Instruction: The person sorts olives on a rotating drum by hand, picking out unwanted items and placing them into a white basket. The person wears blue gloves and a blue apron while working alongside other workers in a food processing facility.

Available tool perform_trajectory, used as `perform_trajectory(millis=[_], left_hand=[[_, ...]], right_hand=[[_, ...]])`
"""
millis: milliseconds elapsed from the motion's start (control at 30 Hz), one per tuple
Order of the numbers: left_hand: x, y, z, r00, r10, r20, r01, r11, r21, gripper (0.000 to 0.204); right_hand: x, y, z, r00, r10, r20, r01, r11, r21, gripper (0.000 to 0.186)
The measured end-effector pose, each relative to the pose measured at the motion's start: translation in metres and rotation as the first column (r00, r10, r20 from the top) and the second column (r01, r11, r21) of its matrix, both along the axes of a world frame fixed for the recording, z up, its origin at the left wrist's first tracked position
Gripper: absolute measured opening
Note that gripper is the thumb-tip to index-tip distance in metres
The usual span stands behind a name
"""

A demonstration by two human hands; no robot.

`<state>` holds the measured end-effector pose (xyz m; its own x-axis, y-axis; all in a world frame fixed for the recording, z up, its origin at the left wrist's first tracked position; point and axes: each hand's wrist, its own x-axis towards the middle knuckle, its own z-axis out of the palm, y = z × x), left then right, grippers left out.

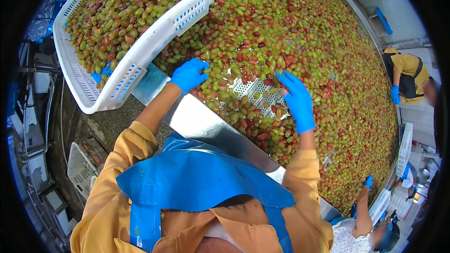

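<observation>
Loose red and green grapes (pixel 290 33) cover a wide metal table with a perforated bottom (pixel 255 91), whose bare holes show between my hands. At the left of this bare patch, my blue-gloved left hand (pixel 189 75) rests against the grapes, fingers apart and slightly bent, with nothing visible in its grip. My right hand (pixel 298 102), also gloved in blue, reaches over the grapes right of the patch. Its fingers are stretched out and it holds nothing that I can see. Grapes partly hide the fingertips of both hands.
A white slotted crate (pixel 133 77) heaped with grapes stands at the upper left. The table's metal rim (pixel 206 122) runs before me. Another crate (pixel 82 171) sits low at the left. Co-workers (pixel 412 77) stand along the right side, one (pixel 358 229) reaching toward the grapes.
</observation>
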<state>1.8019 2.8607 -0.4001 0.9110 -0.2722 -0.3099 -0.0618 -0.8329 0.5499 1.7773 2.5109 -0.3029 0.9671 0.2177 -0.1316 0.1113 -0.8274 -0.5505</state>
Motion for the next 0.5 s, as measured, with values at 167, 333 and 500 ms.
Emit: perform_trajectory(millis=[167,333,500], left_hand=[[-0.020,-0.007,0.006,0.999,-0.038,0.022,0.040,0.992,-0.122,0.030],[-0.022,0.005,0.017,0.996,-0.087,-0.020,0.079,0.965,-0.251,0.033],[-0.021,0.021,0.020,0.975,-0.034,0.218,0.127,0.894,-0.429,0.051]], right_hand=[[0.080,0.121,-0.044,0.960,0.199,0.196,-0.216,0.974,0.073,0.042],[0.114,0.176,-0.090,0.939,0.293,0.182,-0.275,0.954,-0.119,0.040],[0.083,0.176,-0.069,0.990,0.023,-0.142,0.055,0.851,0.522,0.027]])
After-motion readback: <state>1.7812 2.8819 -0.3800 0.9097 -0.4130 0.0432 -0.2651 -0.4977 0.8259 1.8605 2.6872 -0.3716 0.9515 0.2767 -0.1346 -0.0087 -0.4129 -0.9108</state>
